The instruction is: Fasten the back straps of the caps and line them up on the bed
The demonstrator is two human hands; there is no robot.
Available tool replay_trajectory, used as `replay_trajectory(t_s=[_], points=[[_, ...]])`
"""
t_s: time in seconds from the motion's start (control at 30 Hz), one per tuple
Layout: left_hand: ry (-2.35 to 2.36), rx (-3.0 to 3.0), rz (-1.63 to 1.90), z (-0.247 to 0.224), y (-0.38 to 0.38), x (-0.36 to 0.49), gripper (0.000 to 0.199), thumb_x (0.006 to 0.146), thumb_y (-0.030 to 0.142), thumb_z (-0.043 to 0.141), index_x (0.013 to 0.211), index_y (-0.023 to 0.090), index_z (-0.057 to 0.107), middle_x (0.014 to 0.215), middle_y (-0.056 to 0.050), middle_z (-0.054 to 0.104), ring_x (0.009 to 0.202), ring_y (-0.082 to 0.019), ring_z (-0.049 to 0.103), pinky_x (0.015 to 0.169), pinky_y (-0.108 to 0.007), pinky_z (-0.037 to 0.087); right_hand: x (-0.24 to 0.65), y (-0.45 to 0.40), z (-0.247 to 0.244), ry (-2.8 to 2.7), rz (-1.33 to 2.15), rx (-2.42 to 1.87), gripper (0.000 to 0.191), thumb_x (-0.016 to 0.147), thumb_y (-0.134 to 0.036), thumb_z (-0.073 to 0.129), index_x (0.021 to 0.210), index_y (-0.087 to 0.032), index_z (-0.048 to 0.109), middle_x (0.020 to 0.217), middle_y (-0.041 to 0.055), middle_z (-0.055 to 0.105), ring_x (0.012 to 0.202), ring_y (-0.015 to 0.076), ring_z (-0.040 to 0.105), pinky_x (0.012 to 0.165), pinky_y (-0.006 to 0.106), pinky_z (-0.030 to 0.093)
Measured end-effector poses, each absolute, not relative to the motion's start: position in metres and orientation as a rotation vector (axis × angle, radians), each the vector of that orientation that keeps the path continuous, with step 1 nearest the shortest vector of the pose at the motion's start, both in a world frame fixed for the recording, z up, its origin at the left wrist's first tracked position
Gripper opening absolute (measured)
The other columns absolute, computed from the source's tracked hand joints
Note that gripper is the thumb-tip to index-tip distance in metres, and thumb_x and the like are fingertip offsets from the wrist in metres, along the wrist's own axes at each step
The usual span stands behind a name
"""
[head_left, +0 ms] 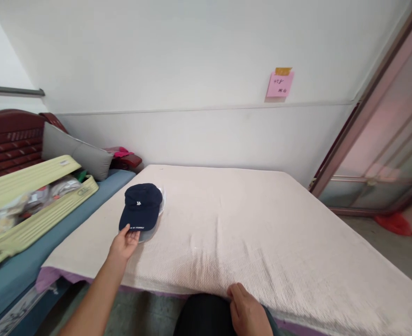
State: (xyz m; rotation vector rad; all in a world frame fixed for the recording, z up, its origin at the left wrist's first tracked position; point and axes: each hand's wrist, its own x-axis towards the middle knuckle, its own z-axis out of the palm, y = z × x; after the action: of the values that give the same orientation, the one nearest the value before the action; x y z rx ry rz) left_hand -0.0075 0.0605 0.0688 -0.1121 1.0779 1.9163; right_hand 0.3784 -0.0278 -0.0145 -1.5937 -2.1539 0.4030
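My left hand point(124, 245) is closed on the brim of a navy baseball cap point(143, 198), thumb on top and fingers underneath. Small white lettering runs along the brim, and a white logo marks the front. Behind and under this cap shows part of a pale grey-white thing point(150, 234), perhaps a second cap; most of it is hidden. Both are over the left part of the bed-like surface with a cream textured cover point(248, 210). At the near edge of that cover, beside my black-clad knee point(204, 315), rests my right hand point(250, 312), fingers loosely curled with nothing seen in them.
On the left, a long pale-yellow case point(83, 191) full of bagged items lies on a blue surface point(117, 179). A grey pillow point(76, 149) leans against a dark red headboard point(13, 135). A pink note point(279, 84) is taped to the wall; a sliding door point(381, 149) stands right.
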Motion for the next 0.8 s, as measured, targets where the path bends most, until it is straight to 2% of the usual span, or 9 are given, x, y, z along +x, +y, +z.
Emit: replay_trajectory(t_s=[0.2, 0.37, 0.47, 0.57, 0.63, 0.7, 0.8], points=[[0.895, 0.007, 1.988, 0.087, 0.059, 0.008, 0.023, 0.091, 0.005, 0.045, 0.081, 0.017, 0.063, 0.07, -0.001, 0.07, 0.07, -0.01, 0.067, 0.074, -0.023, 0.058, 0.378, -0.029, -0.014, -2.114, 0.414, -1.571, 0.025, 0.077, -0.002, 0.042, 0.077, -0.021, 0.058, 0.076, 0.0019, 0.062, 0.066, 0.0148, 0.06, 0.062, 0.023, 0.037], [0.814, 0.066, 1.928, 0.089, 0.027, 0.061, 0.03, 0.087, -0.001, 0.044, 0.077, 0.017, 0.065, 0.073, -0.002, 0.073, 0.07, -0.012, 0.069, 0.074, -0.027, 0.059, 0.378, -0.031, -0.014, -2.059, 0.518, -1.54, 0.025, 0.078, -0.003, 0.039, 0.077, -0.02, 0.057, 0.078, 0.0036, 0.061, 0.068, 0.0159, 0.058, 0.064, 0.025, 0.036], [0.794, 0.054, 1.808, 0.076, -0.003, 0.109, 0.031, 0.085, -0.003, 0.045, 0.081, 0.017, 0.069, 0.079, -0.004, 0.075, 0.071, -0.014, 0.07, 0.072, -0.027, 0.059, 0.38, -0.03, -0.009, -1.877, 0.741, -1.457, 0.019, 0.082, -0.011, 0.04, 0.078, -0.02, 0.056, 0.075, 0.0029, 0.061, 0.069, 0.0172, 0.057, 0.065, 0.027, 0.037], [0.794, 0.029, 1.674, 0.057, -0.036, 0.156, 0.033, 0.082, -0.005, 0.05, 0.08, 0.02, 0.071, 0.085, -0.003, 0.076, 0.076, -0.015, 0.071, 0.069, -0.026, 0.059, 0.385, -0.028, 0.004, -1.454, 1.199, -1.291, 0.018, 0.086, -0.033, 0.049, 0.078, -0.019, 0.058, 0.069, 0.003, 0.061, 0.065, 0.0187, 0.058, 0.062, 0.029, 0.041], [0.789, 0.056, 1.573, 0.047, -0.056, 0.18, 0.033, 0.079, -0.005, 0.056, 0.082, 0.023, 0.072, 0.091, -0.003, 0.077, 0.079, -0.015, 0.071, 0.072, -0.026, 0.058, 0.391, -0.029, 0.02, -1.127, 1.454, -1.127, 0.032, 0.084, -0.048, 0.054, 0.086, -0.017, 0.062, 0.077, 0.0063, 0.066, 0.071, 0.02, 0.061, 0.065, 0.031, 0.044], [0.782, 0.11, 1.471, 0.041, -0.073, 0.198, 0.031, 0.075, -0.003, 0.063, 0.084, 0.024, 0.074, 0.096, -0.003, 0.076, 0.085, -0.017, 0.071, 0.075, -0.027, 0.057, 0.397, -0.032, 0.039, -0.921, 1.589, -0.943, 0.045, 0.082, -0.057, 0.056, 0.099, -0.016, 0.064, 0.091, 0.0107, 0.069, 0.083, 0.0223, 0.064, 0.075, 0.034, 0.047], [0.779, 0.266, 1.304, 0.044, -0.087, 0.213, 0.031, 0.069, 0.002, 0.072, 0.09, 0.025, 0.075, 0.102, -0.005, 0.075, 0.095, -0.022, 0.069, 0.083, -0.032, 0.056, 0.406, -0.037, 0.066, -0.807, 1.69, -0.681, 0.047, 0.084, -0.055, 0.056, 0.111, -0.017, 0.063, 0.109, 0.0133, 0.068, 0.1, 0.026, 0.063, 0.087, 0.039, 0.046]])
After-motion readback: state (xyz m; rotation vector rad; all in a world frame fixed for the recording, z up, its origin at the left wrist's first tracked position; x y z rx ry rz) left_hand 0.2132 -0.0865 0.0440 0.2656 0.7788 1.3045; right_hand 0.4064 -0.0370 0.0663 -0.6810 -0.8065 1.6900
